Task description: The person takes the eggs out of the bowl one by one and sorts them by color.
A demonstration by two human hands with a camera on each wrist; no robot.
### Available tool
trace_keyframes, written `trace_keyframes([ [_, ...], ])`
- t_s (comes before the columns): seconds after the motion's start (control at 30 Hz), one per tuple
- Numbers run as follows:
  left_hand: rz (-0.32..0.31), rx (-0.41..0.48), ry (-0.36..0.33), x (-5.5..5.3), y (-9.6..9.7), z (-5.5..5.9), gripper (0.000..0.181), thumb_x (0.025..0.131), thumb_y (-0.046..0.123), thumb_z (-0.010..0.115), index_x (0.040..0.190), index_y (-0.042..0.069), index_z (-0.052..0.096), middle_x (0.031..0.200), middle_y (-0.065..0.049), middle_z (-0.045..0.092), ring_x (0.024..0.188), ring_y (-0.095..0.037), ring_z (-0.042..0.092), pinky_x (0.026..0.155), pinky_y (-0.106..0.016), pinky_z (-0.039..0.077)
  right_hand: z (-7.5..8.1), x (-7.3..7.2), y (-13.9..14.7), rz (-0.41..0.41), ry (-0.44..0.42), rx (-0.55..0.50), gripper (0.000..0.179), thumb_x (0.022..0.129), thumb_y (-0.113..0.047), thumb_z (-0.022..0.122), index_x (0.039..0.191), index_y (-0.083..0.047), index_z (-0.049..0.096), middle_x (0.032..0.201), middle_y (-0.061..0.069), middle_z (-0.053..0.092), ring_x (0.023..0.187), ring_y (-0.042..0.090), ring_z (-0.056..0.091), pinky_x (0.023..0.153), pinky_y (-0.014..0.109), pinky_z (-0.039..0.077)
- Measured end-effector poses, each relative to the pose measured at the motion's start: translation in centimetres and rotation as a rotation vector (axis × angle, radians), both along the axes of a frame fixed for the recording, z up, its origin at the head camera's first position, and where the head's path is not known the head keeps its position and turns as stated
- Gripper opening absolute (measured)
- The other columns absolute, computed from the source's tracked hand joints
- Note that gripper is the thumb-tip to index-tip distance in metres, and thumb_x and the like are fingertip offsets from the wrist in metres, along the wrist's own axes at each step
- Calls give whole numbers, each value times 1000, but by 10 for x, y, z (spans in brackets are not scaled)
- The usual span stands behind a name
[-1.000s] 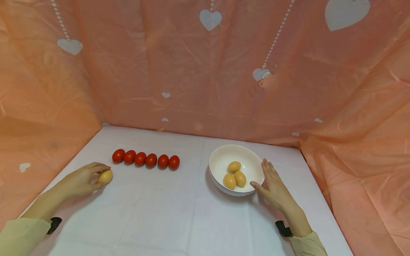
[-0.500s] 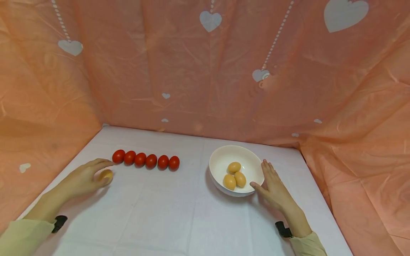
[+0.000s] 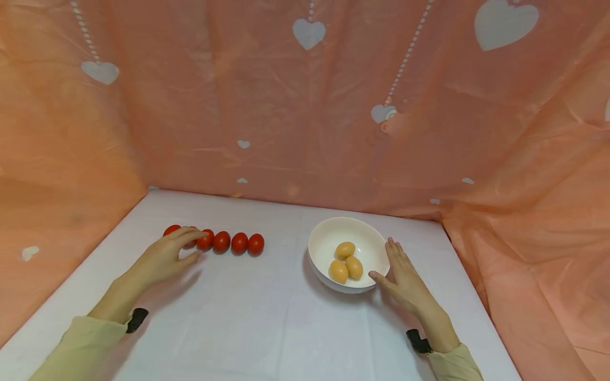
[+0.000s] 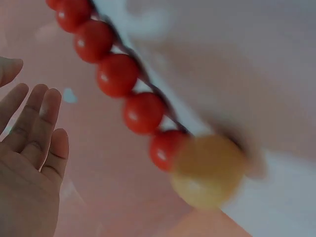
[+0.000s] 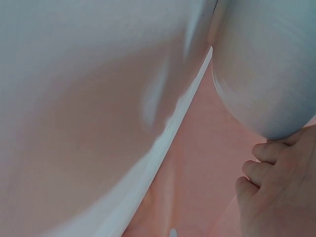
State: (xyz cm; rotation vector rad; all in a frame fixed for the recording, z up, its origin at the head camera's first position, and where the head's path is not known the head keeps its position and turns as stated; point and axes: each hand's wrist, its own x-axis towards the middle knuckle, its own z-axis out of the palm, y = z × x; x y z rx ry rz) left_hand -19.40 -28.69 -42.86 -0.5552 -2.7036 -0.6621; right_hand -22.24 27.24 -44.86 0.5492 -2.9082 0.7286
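Note:
My left hand (image 3: 164,256) hovers over the left part of a row of several red egg-shaped pieces (image 3: 221,242), fingers extended and nothing in its grasp. In the left wrist view that hand (image 4: 32,143) is spread, apart from a yellow egg-shaped piece (image 4: 210,173) beside the end of the red row (image 4: 117,75). The head view hides this yellow piece behind the hand. A white bowl (image 3: 321,233) holds three more yellow pieces (image 3: 345,250). Against its right side rests my right hand (image 3: 405,286), fingers straight and thumb at the rim; the right wrist view shows fingers (image 5: 266,153) by the bowl's outer wall (image 5: 266,74).
A white cloth covers the table (image 3: 267,328). Orange-pink sheeting (image 3: 267,95) with pale hearts hangs along the back and both sides. Black bands (image 3: 137,320) are on both wrists.
My left hand has let go of the yellow piece near the left end of the red row and moved right, over the red pieces. The right hand stays at the bowl.

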Motion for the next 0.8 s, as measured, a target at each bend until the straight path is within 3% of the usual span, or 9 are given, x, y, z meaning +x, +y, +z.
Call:
trace_keyframes([
  [0.2,-41,47,-10,-18,35,5,42,96,12,75,136,9,66,135,-10,63,120,-32,63,100,-54,53,0,1,0,-7,-4,2,96,101,-48,64,161,11,17,170,27,13,157,48,9,124,63,13],
  [0.4,-94,128,-19,-37,72,10,43,96,13,74,139,12,64,136,-6,63,107,-26,65,88,-47,58,0,1,0,-6,-1,2,96,101,-48,64,161,10,18,170,27,13,157,48,10,124,64,14],
  [0.53,-165,185,30,-49,98,12,44,95,13,75,138,13,66,133,-2,64,103,-20,64,80,-43,57,0,0,-1,-10,-3,1,96,100,-49,64,161,10,18,170,27,13,156,48,10,124,64,14],
  [0.8,-295,243,102,-67,146,22,42,93,11,77,135,10,68,129,-5,66,102,-20,65,86,-43,56,0,0,-2,-14,-16,1,97,101,-50,64,161,9,16,171,25,11,157,47,9,125,63,13],
])
